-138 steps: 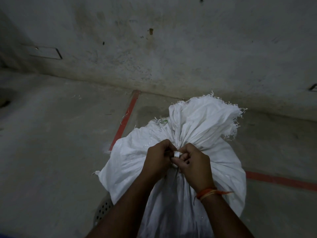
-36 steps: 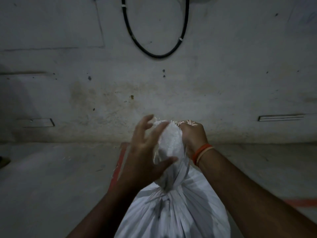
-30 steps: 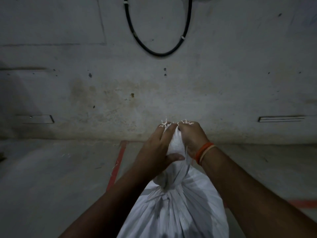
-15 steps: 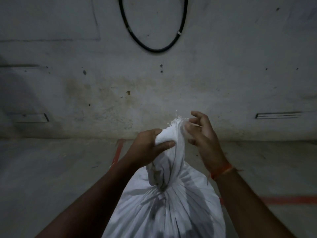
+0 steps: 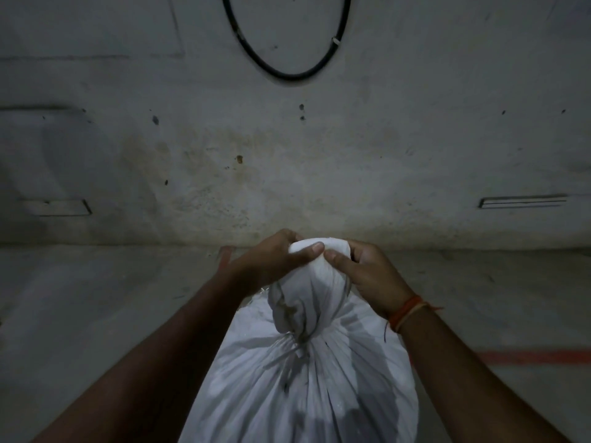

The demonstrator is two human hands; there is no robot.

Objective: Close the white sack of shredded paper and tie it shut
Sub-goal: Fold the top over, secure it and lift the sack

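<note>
Sack stands on the floor before us, its neck cinched with a tie; our left hand and right hand both clamp the bunched top, so next we likely fold it down or test the knot

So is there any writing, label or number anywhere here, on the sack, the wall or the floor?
None can be read.
White sack: plain, no print showing.
Wall: only stains, specks and a black cable.
Floor: red painted lines, no lettering.
Both the left hand and the right hand grip the sack's gathered top.
</note>
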